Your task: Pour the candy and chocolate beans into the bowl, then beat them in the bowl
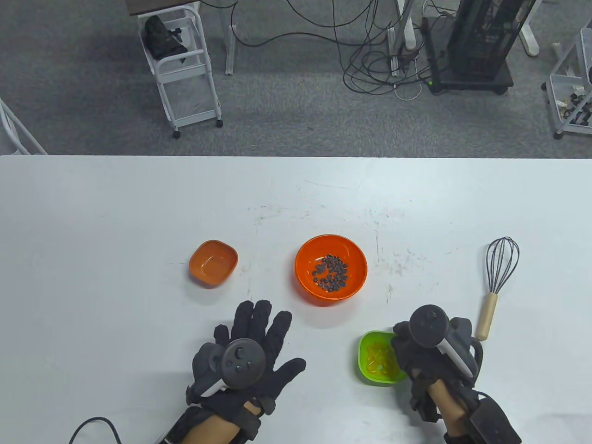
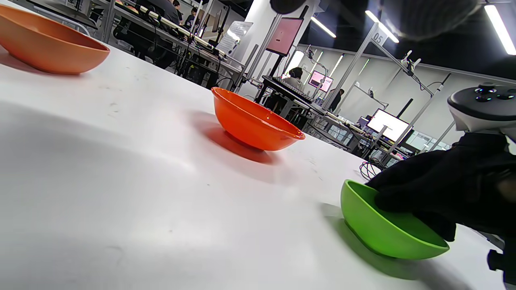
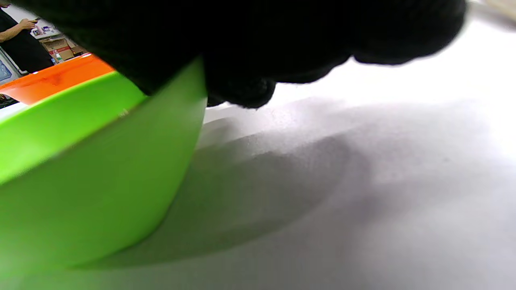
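A: We read "05" on a post sign (image 2: 378,38) in the background.

B: We log chocolate beans (image 1: 330,273) in the orange bowl (image 1: 306,277), yellow candy (image 1: 380,361) in the green bowl (image 1: 367,375); small orange dish (image 1: 212,263) at 9 o'clock of the orange bowl.

A: Right hand (image 1: 428,347) grips the green bowl's rim near the desk (image 1: 115,222) front edge. Left hand (image 1: 245,347) lies flat, released. Whisk (image 1: 495,282) at 3 o'clock.
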